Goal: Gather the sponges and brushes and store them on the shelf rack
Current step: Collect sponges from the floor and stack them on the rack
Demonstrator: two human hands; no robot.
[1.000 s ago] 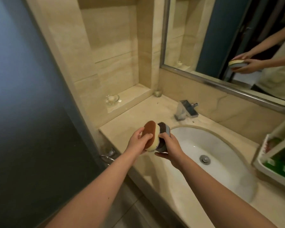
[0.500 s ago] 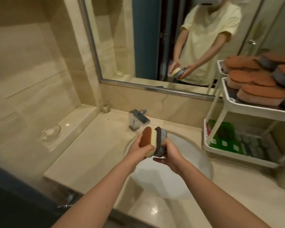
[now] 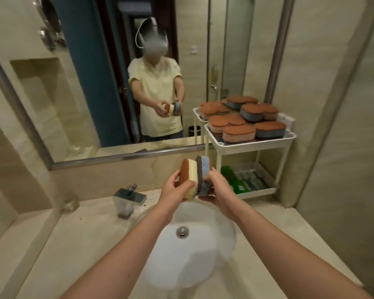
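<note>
Two sponges stand on edge side by side above the sink, held between both hands. My left hand (image 3: 173, 192) grips the yellow sponge (image 3: 190, 176) with a brown scrub face. My right hand (image 3: 219, 189) grips the blue sponge (image 3: 205, 173) with a dark scrub face. To the right stands a white two-tier shelf rack (image 3: 253, 143) on the counter. Its top tier carries several brown-topped sponges (image 3: 239, 131). Green and grey items (image 3: 242, 180) lie on its bottom tier.
A white sink basin (image 3: 203, 244) with a metal drain lies below my hands. A chrome faucet (image 3: 129, 200) stands at its back left. A wide mirror (image 3: 108, 93) covers the wall and reflects a person. A small glass (image 3: 70, 205) sits at the counter's left corner.
The view has swung right, from the left wall niche to the mirror and rack. Both hands keep hold of the two sponges and now sit closer to the rack.
</note>
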